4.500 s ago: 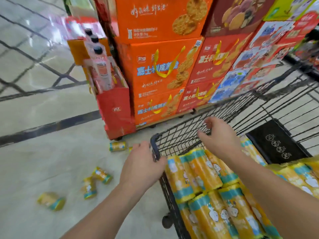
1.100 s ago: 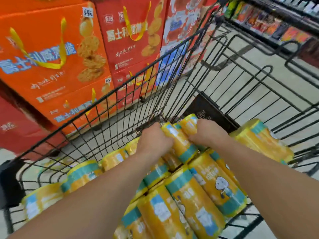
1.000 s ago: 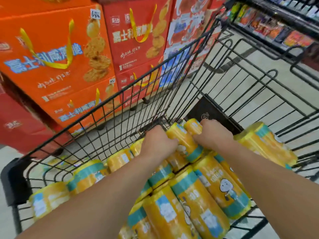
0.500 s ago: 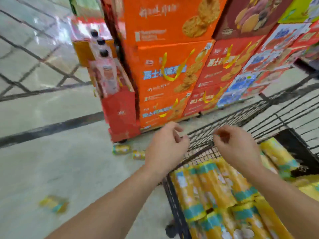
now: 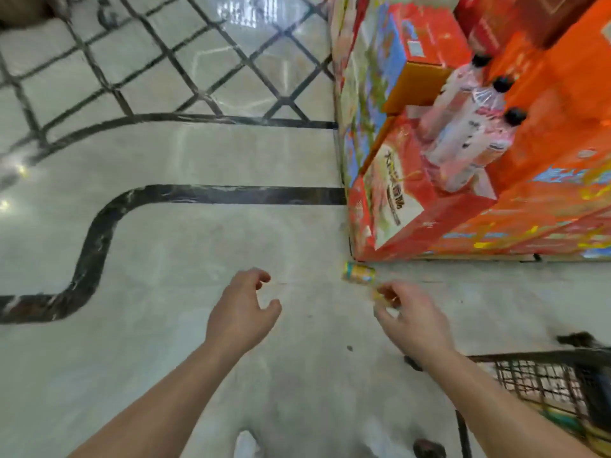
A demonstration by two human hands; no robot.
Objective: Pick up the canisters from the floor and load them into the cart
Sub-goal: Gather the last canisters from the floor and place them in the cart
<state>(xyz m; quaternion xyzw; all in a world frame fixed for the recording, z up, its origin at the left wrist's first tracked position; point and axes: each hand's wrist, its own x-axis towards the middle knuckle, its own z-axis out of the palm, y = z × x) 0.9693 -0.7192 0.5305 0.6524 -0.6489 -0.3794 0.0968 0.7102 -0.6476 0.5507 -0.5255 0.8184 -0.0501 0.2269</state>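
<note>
A fallen canister (image 5: pixel 358 273) near the boxes (image 5: pixel 436 223) is best grasped round its middle; the left hand (image 5: pixel 243 312) is spread, empty; whether the right hand (image 5: pixel 413 320) grips anything cannot be told.

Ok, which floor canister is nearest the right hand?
The blurred canister at the fingertips of the right hand, partly hidden; the other canister lies clear beside the red box.
</note>
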